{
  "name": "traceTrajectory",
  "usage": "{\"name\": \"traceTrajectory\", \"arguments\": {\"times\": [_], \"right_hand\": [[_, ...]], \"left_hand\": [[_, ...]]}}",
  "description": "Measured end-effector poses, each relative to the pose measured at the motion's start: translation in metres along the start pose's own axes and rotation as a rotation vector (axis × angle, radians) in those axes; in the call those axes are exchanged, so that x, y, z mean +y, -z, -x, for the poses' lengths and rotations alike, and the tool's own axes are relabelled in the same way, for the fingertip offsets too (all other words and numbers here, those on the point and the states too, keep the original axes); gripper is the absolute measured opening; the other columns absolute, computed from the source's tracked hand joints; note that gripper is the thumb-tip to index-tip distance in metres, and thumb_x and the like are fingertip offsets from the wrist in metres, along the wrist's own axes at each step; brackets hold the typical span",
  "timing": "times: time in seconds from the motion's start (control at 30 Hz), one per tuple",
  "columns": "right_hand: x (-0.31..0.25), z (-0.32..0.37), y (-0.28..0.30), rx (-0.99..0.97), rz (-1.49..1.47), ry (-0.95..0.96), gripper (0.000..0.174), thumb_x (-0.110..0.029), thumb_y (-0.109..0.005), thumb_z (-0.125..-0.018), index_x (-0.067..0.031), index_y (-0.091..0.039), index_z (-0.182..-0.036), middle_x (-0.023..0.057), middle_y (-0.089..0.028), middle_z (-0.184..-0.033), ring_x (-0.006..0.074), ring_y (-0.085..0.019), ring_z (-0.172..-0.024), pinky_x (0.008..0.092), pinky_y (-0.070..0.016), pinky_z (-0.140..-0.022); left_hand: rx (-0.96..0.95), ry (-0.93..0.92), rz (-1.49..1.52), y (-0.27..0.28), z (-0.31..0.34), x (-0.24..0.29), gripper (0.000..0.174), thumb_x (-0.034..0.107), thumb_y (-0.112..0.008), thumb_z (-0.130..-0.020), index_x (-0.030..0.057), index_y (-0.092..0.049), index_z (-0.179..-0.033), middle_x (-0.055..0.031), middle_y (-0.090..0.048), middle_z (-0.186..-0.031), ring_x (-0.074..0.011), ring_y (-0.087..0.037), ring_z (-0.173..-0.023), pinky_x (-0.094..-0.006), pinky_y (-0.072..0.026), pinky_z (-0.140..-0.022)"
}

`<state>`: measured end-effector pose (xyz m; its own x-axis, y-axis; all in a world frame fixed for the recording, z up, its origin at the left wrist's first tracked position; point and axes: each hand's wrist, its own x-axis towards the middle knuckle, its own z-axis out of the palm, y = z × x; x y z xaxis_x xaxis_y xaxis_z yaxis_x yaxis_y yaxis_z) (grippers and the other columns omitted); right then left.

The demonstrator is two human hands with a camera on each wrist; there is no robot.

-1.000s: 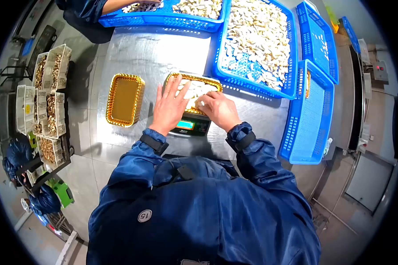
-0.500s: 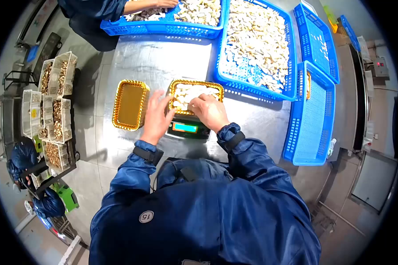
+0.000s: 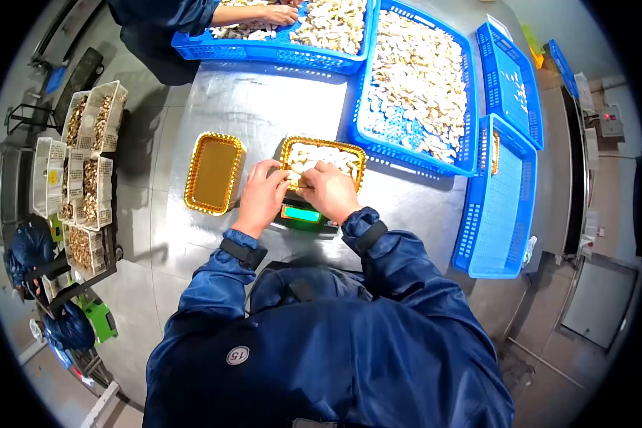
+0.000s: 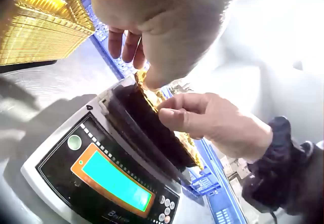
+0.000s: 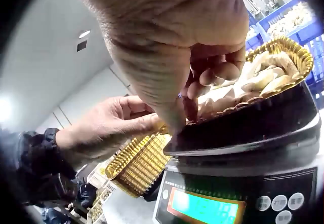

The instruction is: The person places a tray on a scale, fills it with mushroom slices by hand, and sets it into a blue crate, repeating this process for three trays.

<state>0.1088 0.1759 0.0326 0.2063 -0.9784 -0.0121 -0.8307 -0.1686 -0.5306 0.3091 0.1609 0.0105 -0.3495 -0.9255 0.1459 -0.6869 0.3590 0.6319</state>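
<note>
A gold tray [image 3: 362, 162] with a beaded rim sits on a digital scale [image 4: 55, 171] whose display is lit. Pale mushroom pieces [image 5: 271, 77] fill the tray. At its near rim my right hand [image 3: 332, 192] has curled fingers and pinches a mushroom piece, mostly hidden behind the fingers. My left hand [image 3: 260, 200] is at the tray's left corner, thumb at the rim and other fingers loosely bent over the edge. Left of the scale stands a stack of nested gold trays [image 3: 214, 175], the top one showing its bare gold bottom.
Blue crates [image 3: 414, 160] of pale pieces stand at the back of the metal table [image 3: 264, 93]. More blue crates [image 3: 496, 235] line the right side. Another person's hand [image 3: 282, 14] reaches into the back left crate. White baskets [image 3: 93, 192] of mushrooms are stacked at far left.
My left hand lifted off the pieces, drew back left of the tray, then came to its left corner. My right hand moved left along the near rim. The other person's hand moved right.
</note>
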Motion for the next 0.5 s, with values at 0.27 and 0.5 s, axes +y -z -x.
{"name": "traceTrajectory", "arguments": {"times": [0.27, 0.5], "right_hand": [[-0.0014, -0.0061, 0.0000, -0.061, 0.061, 0.008, 0.022, -0.030, -0.082, -0.079, -0.0099, -0.076, -0.086, 0.0117, -0.068, -0.091, 0.0336, -0.066, -0.092, 0.0466, -0.0545, -0.079], [-0.0049, -0.0091, 0.0020, -0.001, -0.039, -0.067, 0.021, -0.024, -0.082, -0.079, -0.0114, -0.071, -0.092, 0.0081, -0.068, -0.093, 0.0316, -0.068, -0.092, 0.0461, -0.0554, -0.076]], "left_hand": [[-0.031, 0.059, 0.063, -0.0072, 0.0046, -0.0080, 0.027, 0.010, -0.074, -0.090, 0.0099, -0.073, -0.117, -0.0128, -0.059, -0.132, -0.0352, -0.056, -0.124, -0.0439, -0.0483, -0.105], [-0.030, 0.060, 0.064, -0.0050, 0.0020, -0.0052, 0.029, 0.011, -0.074, -0.090, 0.0096, -0.072, -0.119, -0.0135, -0.059, -0.134, -0.0358, -0.056, -0.125, -0.0442, -0.0488, -0.104]]}}
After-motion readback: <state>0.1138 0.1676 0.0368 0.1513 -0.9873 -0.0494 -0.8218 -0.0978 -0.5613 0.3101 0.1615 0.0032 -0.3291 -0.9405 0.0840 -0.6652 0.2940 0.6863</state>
